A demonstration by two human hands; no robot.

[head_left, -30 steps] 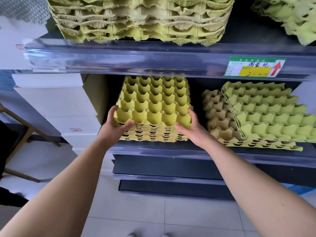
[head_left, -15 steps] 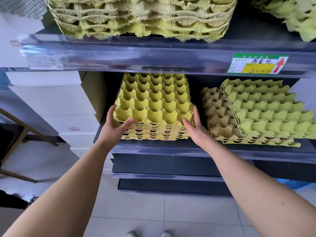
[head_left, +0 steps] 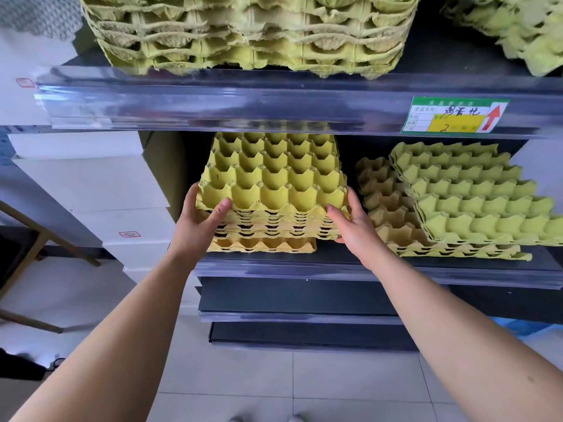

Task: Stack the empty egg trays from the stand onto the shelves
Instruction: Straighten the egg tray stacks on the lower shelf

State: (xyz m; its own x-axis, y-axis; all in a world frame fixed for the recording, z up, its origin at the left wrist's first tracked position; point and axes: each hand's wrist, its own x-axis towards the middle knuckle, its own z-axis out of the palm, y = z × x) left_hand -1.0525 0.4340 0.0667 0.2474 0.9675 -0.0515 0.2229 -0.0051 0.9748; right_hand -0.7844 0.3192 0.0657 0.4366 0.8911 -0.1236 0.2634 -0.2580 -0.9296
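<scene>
I hold the stack of yellow egg trays by its two front corners. My left hand has its thumb over the front rim and its fingers curled round the left side. My right hand grips the right corner the same way. Holding both corners keeps the nested trays from sliding apart and lets me steer them straight.

The stack sits on the middle shelf, on top of a more orange bottom tray. It overhangs that tray on the right, so I judge the cups are not yet seated and it needs a nudge left.

I keep it to the left because a second pile of trays fills the right side, fanned and crooked. The upper shelf already carries a thick greenish pile.
</scene>
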